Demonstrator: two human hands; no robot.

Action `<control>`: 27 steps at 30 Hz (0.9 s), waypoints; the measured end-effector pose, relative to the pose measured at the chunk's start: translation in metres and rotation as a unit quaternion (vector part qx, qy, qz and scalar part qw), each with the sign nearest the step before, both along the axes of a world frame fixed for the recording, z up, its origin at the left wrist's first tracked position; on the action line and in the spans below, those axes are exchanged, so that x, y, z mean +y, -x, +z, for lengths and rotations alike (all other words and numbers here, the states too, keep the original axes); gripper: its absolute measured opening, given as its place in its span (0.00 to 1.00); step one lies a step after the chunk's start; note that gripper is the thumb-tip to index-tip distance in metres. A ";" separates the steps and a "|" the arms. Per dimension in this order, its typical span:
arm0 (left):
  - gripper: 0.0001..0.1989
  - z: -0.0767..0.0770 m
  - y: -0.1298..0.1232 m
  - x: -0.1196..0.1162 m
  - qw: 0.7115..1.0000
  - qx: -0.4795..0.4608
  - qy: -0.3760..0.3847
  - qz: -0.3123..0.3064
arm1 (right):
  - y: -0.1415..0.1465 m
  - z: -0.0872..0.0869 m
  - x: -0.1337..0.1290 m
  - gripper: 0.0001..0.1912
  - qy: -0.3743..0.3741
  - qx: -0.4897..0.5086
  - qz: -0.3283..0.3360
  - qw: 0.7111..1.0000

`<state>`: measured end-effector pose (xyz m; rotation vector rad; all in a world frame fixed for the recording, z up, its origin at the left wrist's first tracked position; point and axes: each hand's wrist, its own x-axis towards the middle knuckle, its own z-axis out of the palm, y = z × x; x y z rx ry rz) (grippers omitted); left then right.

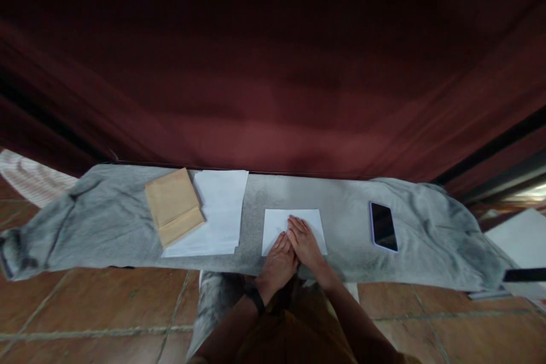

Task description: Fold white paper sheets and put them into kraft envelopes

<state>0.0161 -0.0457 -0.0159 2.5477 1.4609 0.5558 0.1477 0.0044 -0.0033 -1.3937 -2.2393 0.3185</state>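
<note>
A white sheet of paper (313,219) lies flat on the grey cloth in front of me. My left hand (279,259) rests on its lower middle, fingers stretched out and pointing up the sheet. Beside it, touching at the fingers, my right hand (305,243) also lies flat on the paper. Neither hand grips anything, and both cover part of the sheet. A dark band (255,297) circles my left wrist. Whether the sheet is a single layer or folded, I cannot tell.
Left of the sheet, a brown paper envelope (173,199) overlaps a stack of white paper (226,205). A phone (384,227) with a dark screen lies to the right. Grey cloth (111,216) covers the narrow surface, and a dark red panel (264,96) rises behind it.
</note>
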 end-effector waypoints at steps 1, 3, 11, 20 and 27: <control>0.25 0.002 0.002 -0.003 1.000 0.003 0.000 0.001 | -0.001 -0.002 0.004 0.23 -0.005 -0.015 -0.004 1.000; 0.25 0.006 0.004 -0.009 1.000 0.008 0.002 0.000 | -0.004 -0.005 0.009 0.24 -0.014 -0.040 -0.008 0.999; 0.23 0.019 0.009 -0.015 0.999 0.012 0.025 -0.017 | -0.006 -0.006 0.018 0.25 0.001 -0.089 -0.041 0.995; 0.24 0.013 -0.002 -0.017 0.994 -0.035 0.023 0.097 | -0.015 -0.005 -0.008 0.25 -0.001 -0.101 -0.022 0.995; 0.27 0.002 -0.013 0.009 0.993 0.009 -0.011 0.120 | -0.018 -0.002 -0.013 0.26 0.005 -0.150 -0.046 0.988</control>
